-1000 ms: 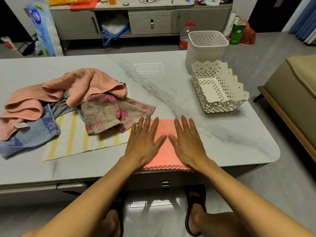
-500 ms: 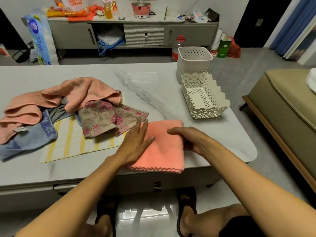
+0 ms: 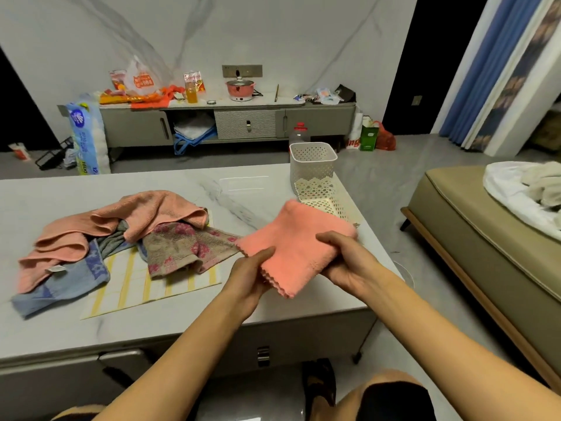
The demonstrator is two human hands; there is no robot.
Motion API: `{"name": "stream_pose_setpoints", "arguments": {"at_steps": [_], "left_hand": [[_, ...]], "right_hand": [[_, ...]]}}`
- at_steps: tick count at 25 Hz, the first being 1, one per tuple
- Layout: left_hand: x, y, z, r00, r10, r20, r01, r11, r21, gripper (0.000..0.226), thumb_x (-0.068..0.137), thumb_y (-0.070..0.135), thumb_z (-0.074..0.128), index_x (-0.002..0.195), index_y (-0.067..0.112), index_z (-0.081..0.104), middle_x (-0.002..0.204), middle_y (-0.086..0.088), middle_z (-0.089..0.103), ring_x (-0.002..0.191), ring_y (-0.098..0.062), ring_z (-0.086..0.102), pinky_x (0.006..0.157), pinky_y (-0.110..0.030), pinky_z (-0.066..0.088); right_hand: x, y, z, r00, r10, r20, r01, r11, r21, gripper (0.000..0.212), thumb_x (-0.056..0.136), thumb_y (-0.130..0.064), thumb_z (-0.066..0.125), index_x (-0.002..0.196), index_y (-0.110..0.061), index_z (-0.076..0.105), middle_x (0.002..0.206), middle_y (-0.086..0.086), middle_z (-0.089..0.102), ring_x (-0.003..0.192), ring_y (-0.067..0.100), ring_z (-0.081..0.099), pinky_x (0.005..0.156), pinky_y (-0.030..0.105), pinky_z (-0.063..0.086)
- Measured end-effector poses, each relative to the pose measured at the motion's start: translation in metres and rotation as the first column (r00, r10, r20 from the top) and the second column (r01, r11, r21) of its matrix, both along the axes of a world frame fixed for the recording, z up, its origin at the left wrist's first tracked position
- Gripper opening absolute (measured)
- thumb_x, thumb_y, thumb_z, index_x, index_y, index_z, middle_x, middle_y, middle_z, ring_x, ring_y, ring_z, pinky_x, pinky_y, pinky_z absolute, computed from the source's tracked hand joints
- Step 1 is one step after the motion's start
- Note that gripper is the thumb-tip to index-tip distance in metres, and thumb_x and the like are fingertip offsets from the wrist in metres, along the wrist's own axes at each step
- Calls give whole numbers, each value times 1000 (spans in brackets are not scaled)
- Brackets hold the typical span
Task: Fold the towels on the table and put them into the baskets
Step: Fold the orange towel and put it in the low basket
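A folded coral-pink towel (image 3: pixel 299 238) hangs in the air above the table's right side, held by both hands. My left hand (image 3: pixel 249 276) pinches its near left edge. My right hand (image 3: pixel 346 259) grips its right edge. Just behind the towel a low lace-edged white basket (image 3: pixel 318 196) is partly hidden, and a taller perforated white basket (image 3: pixel 312 161) stands behind that. On the left of the marble table (image 3: pixel 182 317) lies a heap of unfolded towels: a large pink one (image 3: pixel 121 217), a floral brown one (image 3: pixel 185 247), a blue one (image 3: pixel 69 278) and a yellow-checked cloth (image 3: pixel 142 284).
A clear plastic lid (image 3: pixel 244 183) lies flat at the table's far middle. A beige bench (image 3: pixel 485 238) with white bedding stands to the right across a strip of floor. A low cabinet (image 3: pixel 227 123) with clutter runs along the back wall.
Both hands went from pressing the folded pink towel flat on the table to gripping its edges and lifting it up and rightwards, towards the baskets. My view has tilted upward.
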State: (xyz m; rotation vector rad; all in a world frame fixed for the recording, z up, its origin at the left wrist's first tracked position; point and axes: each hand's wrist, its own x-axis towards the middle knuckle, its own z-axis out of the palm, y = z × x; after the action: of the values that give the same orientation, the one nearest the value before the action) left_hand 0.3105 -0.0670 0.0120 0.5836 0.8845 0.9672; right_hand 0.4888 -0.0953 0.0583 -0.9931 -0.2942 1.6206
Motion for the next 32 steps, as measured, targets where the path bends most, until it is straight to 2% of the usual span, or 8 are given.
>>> {"name": "stream_pose_setpoints", "arguments": {"at_steps": [4, 7, 11, 14, 18, 23, 28, 32], "left_hand": [[0, 13, 5, 931, -39, -363, 130, 964, 231, 41, 90, 11, 63, 130, 17, 55, 113, -3, 72, 105, -24, 68, 79, -36, 57], [8, 39, 19, 880, -186, -437, 284, 943, 171, 40, 91, 14, 63, 129, 22, 54, 114, -2, 72, 105, -23, 68, 82, -37, 57], [47, 105, 33, 828, -166, -535, 304, 935, 182, 55, 89, 18, 66, 137, 18, 40, 125, -5, 64, 107, -25, 65, 86, -40, 56], [90, 168, 39, 811, -34, -584, 285, 895, 343, 92, 84, 11, 73, 151, 32, 12, 138, 3, 45, 116, -26, 56, 93, -46, 54], [141, 238, 15, 482, 158, -862, 543, 718, 436, 57, 84, 9, 69, 135, 27, 52, 135, -3, 56, 118, -26, 55, 99, -39, 49], [170, 276, -29, 57, 173, -983, 789, 595, 150, 33, 87, 18, 62, 118, 7, 66, 119, -17, 66, 104, -32, 61, 86, -35, 50], [182, 265, -39, -259, 400, -879, 864, 502, -26, 30, 85, 11, 63, 114, 2, 65, 117, -22, 64, 107, -35, 60, 84, -38, 51], [186, 249, -48, -414, 557, -720, 890, 413, -193, 32, 85, 19, 67, 115, 10, 66, 122, -12, 64, 115, -30, 58, 84, -34, 45]], "right_hand": [[47, -1, -22, 999, 53, 12, -52, 998, -46, 24, 85, -7, 63, 108, -7, 63, 96, 14, 70, 89, 24, 67, 82, 42, 58], [72, 28, -22, 916, 276, 290, -255, 961, -109, 35, 83, -23, 71, 115, -10, 68, 101, 9, 74, 86, 21, 71, 79, 36, 55], [97, 101, -7, 562, 230, 794, -187, 971, -149, 30, 89, -26, 67, 112, -7, 65, 108, 11, 72, 84, 18, 67, 73, 30, 53], [123, 162, 6, 241, 42, 970, -138, 990, -8, 53, 93, -23, 58, 143, -18, 40, 134, 9, 56, 112, 27, 59, 95, 41, 48], [145, 221, -30, -141, -98, 985, -267, 962, 58, 50, 99, -22, 48, 143, -40, 33, 135, 12, 55, 116, 36, 54, 91, 40, 42], [148, 246, -76, -349, 8, 937, -250, 963, -101, 43, 96, -61, 29, 119, -36, 55, 117, 15, 59, 104, 39, 57, 86, 42, 43], [122, 248, -93, -591, 118, 798, -175, 947, -270, 49, 104, -24, 24, 153, -20, 21, 135, 22, 42, 118, 43, 51, 95, 45, 43], [122, 255, -100, -747, 204, 633, -130, 889, -439, 48, 102, -10, 29, 150, -6, 24, 135, 21, 40, 120, 39, 50, 91, 44, 45]]}}
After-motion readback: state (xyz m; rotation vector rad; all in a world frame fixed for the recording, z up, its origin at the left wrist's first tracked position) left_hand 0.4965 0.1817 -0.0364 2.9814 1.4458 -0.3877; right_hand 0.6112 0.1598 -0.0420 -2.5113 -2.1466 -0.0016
